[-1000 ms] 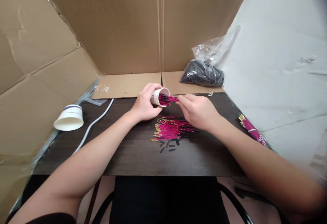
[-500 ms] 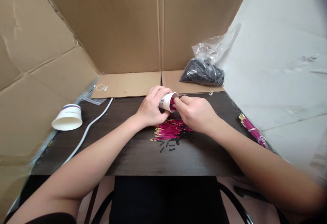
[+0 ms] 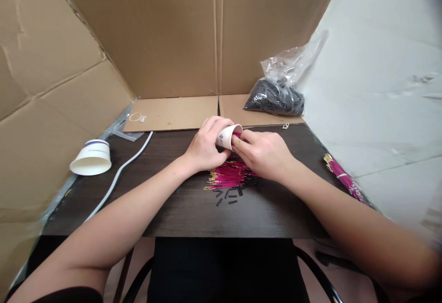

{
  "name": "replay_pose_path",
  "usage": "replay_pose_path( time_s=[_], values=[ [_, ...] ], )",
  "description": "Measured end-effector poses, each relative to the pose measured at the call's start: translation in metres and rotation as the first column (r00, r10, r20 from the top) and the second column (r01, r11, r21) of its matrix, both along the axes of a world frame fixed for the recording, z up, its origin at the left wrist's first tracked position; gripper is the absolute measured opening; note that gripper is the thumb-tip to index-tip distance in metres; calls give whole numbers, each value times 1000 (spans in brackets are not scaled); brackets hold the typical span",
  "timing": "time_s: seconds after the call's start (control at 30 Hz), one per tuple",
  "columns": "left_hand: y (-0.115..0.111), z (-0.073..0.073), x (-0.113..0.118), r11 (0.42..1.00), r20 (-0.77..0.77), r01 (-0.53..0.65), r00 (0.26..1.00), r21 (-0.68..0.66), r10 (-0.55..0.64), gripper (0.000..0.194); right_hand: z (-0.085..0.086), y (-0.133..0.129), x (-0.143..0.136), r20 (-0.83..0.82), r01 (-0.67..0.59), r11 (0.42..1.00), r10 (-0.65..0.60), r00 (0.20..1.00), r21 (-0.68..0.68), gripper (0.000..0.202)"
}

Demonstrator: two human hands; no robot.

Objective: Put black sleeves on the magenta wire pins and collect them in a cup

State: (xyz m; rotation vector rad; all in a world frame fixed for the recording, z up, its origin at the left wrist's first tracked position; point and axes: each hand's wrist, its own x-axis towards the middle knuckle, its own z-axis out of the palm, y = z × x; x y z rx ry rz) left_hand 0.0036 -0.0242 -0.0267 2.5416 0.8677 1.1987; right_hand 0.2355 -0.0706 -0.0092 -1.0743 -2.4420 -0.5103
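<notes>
My left hand [image 3: 209, 144] is wrapped round a white paper cup [image 3: 225, 137], tilted so that its mouth faces right. Inside the mouth, magenta wires show. The fingers of my right hand [image 3: 264, 151] are closed at the cup's mouth, on the magenta wires there; their tips are partly hidden by the rim. Below both hands lies a pile of short magenta wires [image 3: 228, 176] with gold-coloured ends. Small black tube pieces [image 3: 233, 196] are scattered along the pile's near side.
A second paper cup [image 3: 90, 158] lies at the left, near a white cable [image 3: 119, 174]. At the back right sits a clear bag of black pieces [image 3: 274, 98]. A tied wire bundle [image 3: 341, 176] lies at the right edge. Cardboard walls [image 3: 165, 31] enclose the back and left.
My right fingers have shifted slightly at the cup's mouth, covering more of its lower part. The left hand keeps its hold on the cup, and the pile looks the same.
</notes>
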Motion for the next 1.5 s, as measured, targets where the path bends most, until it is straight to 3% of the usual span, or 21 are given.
replay_pose_path(
  time_s=[0.13, 0.37, 0.6, 0.83, 1.0, 1.27, 1.4, 1.5],
  values=[
    [3, -5, -3, 998, 50, -17, 999, -59, 20, 57, 3, -3, 2, -88, -17, 1000, 16, 996, -11, 36],
    [13, -17, -8, 985, 195, -35, 978, -168, 68, 64, -3, 4, 5, -290, -170, 985, 172, 941, 32, 28],
    [14, -20, -9, 987, 228, 18, 974, -160, 19, 65, -14, 10, 4, -356, -222, 974, 224, 907, 47, 21],
    [14, -19, -12, 989, 227, 36, 974, -146, -2, 65, -11, 9, 5, -385, -242, 969, 241, 891, 48, 18],
    [18, -22, -13, 992, 272, 69, 962, -108, -37, 68, -13, 11, 4, -459, -304, 949, 305, 834, 78, 21],
    [17, -18, -12, 989, 268, 112, 960, -92, -83, 65, -17, 12, 4, -510, -270, 963, 220, 831, -24, 24],
    [18, -19, -14, 992, 269, 87, 961, -96, -58, 66, -17, 12, 5, -544, -302, 950, 213, 812, -78, 44],
    [16, -18, -13, 991, 256, 91, 964, -94, -64, 65, -21, 14, 5, -557, -257, 955, 136, 819, -145, 55]
  ],
)
